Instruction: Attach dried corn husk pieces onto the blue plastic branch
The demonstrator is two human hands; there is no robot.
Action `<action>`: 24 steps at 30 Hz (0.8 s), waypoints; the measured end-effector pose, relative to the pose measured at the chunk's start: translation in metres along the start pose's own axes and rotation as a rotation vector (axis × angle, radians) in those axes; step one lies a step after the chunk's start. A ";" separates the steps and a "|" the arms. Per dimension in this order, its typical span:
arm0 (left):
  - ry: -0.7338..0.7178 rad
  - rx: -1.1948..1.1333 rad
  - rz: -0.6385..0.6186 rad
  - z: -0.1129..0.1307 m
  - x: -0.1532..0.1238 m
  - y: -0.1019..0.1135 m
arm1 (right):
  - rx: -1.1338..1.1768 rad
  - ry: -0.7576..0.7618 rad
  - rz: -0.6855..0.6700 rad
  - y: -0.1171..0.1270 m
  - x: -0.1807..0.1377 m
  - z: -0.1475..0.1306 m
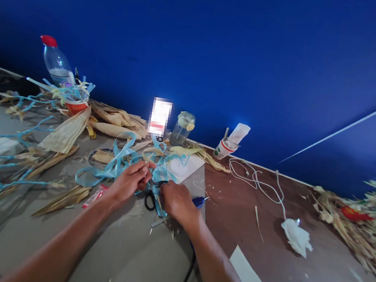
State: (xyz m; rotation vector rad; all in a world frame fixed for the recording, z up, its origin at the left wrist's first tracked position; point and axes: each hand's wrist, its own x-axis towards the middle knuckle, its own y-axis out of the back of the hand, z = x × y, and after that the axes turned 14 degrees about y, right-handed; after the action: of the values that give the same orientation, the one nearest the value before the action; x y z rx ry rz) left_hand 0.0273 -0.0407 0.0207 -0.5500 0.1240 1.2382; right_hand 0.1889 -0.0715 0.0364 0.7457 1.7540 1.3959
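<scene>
From where I stand, the ribbon is the likeliest trouble: it lies in loose loops beyond the scissors, and a stray coil could snag on a finger or a handle. The blue tool sits to the right of the scissors, close by the right wrist, its cord passing near that forearm — a careless sweep of the arm might drag it.

The left hand is just beyond and left of the scissors, fingertips pinched together; whatever is between them is too small to make out. Ribbon lies right around that hand. The right hand is curled just right of the scissors — I can't tell whether it grips them. A white sheet lies beyond them, to the right.
</scene>
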 end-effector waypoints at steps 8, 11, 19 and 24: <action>-0.060 0.056 -0.006 -0.007 0.006 0.005 | 0.093 0.047 0.176 -0.002 0.000 0.010; -0.062 0.056 -0.003 -0.007 0.007 0.005 | 0.294 0.044 0.325 0.006 -0.004 0.018; -0.037 0.116 0.013 -0.005 0.001 0.000 | 1.018 0.071 0.595 0.012 -0.004 0.019; -0.036 0.126 -0.046 -0.007 0.002 -0.002 | 0.872 0.067 0.731 0.008 0.000 0.012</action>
State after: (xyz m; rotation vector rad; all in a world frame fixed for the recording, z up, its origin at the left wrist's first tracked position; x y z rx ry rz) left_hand 0.0312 -0.0432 0.0145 -0.4192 0.1566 1.1867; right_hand 0.1985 -0.0633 0.0433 1.9715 2.2625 1.0051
